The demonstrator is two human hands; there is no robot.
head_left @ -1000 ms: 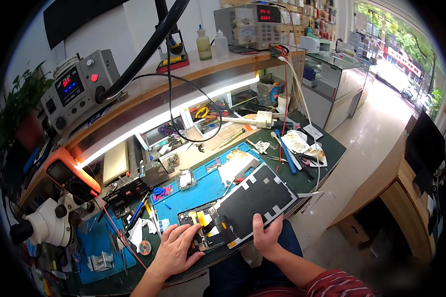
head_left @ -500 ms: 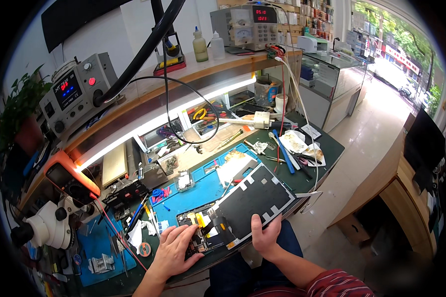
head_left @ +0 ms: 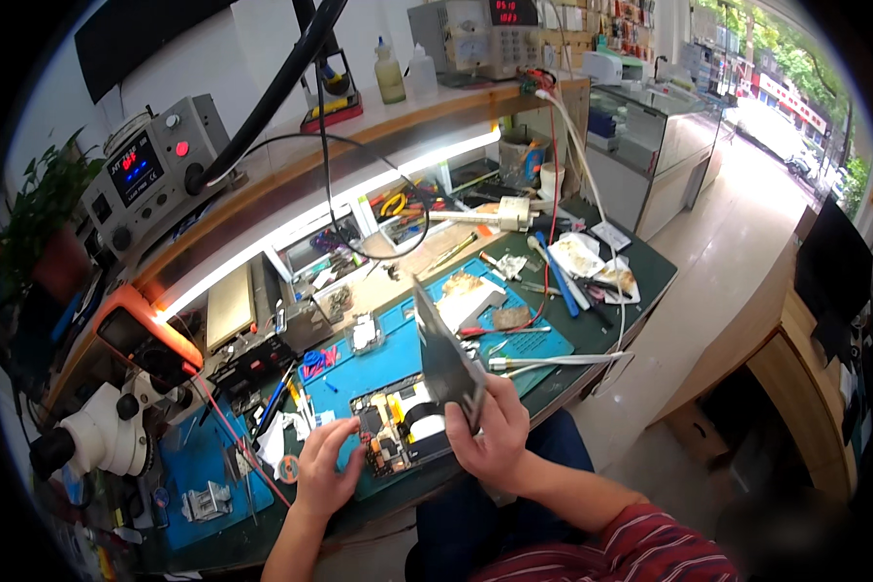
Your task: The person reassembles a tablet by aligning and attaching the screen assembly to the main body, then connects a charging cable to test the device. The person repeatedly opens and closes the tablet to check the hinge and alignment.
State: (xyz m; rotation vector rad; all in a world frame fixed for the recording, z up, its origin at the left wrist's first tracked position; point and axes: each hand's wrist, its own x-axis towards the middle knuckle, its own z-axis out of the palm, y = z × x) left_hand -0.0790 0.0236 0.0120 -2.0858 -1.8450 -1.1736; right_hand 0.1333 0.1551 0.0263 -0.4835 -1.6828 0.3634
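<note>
In my right hand [head_left: 495, 436] I grip a thin dark screen panel [head_left: 444, 354], thumb on one face and fingers on the other. The panel stands tilted up steeply, seen nearly edge-on. Beneath it lies an opened tablet body [head_left: 383, 456] with a bare circuit board, yellow tape and a white and black ribbon area. The panel's lower edge hides part of the body, so I cannot tell whether a cable joins them. My left hand [head_left: 325, 470] is beside the body's left edge, fingers bent, thumb apart, nothing visible between them.
A blue work mat [head_left: 378, 364] lies under the tablet. Red and white cables [head_left: 572, 360] cross its right side. At the left are a white microscope [head_left: 102, 432] and an orange multimeter [head_left: 145, 335]. A black hose [head_left: 272, 97] hangs over the bench; a lit shelf [head_left: 359, 160] runs behind.
My right hand has raised the screen panel from nearly flat to steeply tilted, uncovering more mat and cables. My left hand has drawn back from the circuit board to the tablet's left edge.
</note>
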